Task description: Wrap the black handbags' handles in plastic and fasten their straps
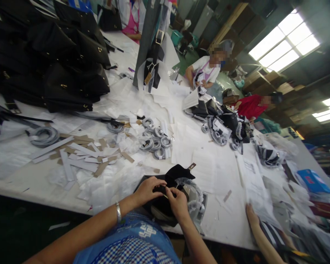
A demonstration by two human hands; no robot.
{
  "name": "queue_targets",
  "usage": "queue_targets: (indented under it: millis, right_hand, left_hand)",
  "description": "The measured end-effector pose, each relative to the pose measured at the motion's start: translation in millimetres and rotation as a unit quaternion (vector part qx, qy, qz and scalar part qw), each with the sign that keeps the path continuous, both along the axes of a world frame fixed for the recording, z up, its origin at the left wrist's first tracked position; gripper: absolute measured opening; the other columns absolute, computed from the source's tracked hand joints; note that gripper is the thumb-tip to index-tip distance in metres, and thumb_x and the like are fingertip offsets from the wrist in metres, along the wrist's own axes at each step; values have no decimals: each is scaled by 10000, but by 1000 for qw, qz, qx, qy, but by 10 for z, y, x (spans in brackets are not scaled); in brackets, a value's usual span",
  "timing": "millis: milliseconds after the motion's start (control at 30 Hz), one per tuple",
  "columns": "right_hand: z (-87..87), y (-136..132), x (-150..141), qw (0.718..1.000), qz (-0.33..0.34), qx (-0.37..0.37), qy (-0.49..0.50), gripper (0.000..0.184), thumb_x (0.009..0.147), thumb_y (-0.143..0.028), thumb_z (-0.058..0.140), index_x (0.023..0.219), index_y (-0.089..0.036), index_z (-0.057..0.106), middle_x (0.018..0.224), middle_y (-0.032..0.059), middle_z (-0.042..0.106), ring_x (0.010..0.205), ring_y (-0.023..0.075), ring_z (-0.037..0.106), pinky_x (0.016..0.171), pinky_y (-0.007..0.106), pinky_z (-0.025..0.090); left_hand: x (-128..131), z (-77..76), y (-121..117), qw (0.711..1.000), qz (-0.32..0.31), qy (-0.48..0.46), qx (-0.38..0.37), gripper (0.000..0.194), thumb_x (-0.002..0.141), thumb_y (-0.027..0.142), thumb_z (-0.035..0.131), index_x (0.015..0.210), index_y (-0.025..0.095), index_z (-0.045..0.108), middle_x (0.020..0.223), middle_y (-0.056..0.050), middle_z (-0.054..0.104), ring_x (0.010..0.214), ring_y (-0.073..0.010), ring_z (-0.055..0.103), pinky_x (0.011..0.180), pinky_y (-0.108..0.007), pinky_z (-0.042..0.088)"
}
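Observation:
A black handbag (165,216) lies at the table's near edge, right in front of my body. My left hand (151,190) is closed with its fingertips on a dark part at the bag's upper edge. Close beside it, my right hand (177,203) pinches the same part between thumb and finger. Exactly which piece they grip is partly hidden by the fingers. Beyond my hands a black flap (178,171) with a metal clasp (191,167) stands out. To the right curves a handle wrapped in clear plastic (199,194).
Black bags (71,66) are heaped at the left. Coiled grey straps (155,141) and card strips (82,156) litter the white table (217,216). A post (145,44) rises at the back. Another person's hand (252,216) rests at the right; co-workers sit across.

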State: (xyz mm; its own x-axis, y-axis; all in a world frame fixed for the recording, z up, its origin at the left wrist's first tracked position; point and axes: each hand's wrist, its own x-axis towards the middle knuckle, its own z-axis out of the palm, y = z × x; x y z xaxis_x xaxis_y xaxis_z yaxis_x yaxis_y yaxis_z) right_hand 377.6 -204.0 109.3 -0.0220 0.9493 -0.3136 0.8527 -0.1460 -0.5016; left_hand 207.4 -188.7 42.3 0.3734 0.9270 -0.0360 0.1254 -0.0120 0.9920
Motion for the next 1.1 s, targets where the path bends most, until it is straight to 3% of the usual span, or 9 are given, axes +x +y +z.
queue_targets:
  millis: [200,333,600,900,1100]
  right_hand:
    - [-62,-27,26,999,-28,41,-12,379,933,-431,477,775,-181,713,712,38,713,664,197,636,629,255,404]
    - [-83,-21,46,998,-12,54,-25,390,950,-422,453,738,-193,687,694,36,697,649,190,628,614,255,381]
    - [-95,-63,-59,995,17,70,-64,376,975,-378,425,732,-208,655,700,36,681,644,186,621,583,263,342]
    - [122,-131,28,992,61,83,-72,175,935,-345,514,933,-229,644,925,39,694,802,212,660,656,268,402]
    - [-8,-54,-1,992,65,93,-50,181,932,-278,489,810,-204,600,805,31,662,767,196,641,697,274,447]
  left_hand:
    - [-48,-43,87,1000,-16,-15,-12,447,740,273,768,1169,188,676,989,-60,723,792,-171,659,748,-263,525]
    - [-35,-23,99,1000,-4,-19,-17,350,741,248,754,1084,196,712,961,-46,736,819,-181,660,784,-276,516]
    - [23,-10,29,997,29,-47,-61,288,732,179,721,1021,186,717,883,-25,746,795,-167,670,699,-239,521]
    - [-7,50,-12,989,77,-65,-111,263,675,171,770,937,173,738,869,-42,761,794,-186,683,710,-270,532]
    - [19,-9,-9,982,66,-104,-142,335,641,164,804,969,173,738,895,-52,759,846,-200,686,720,-278,551]
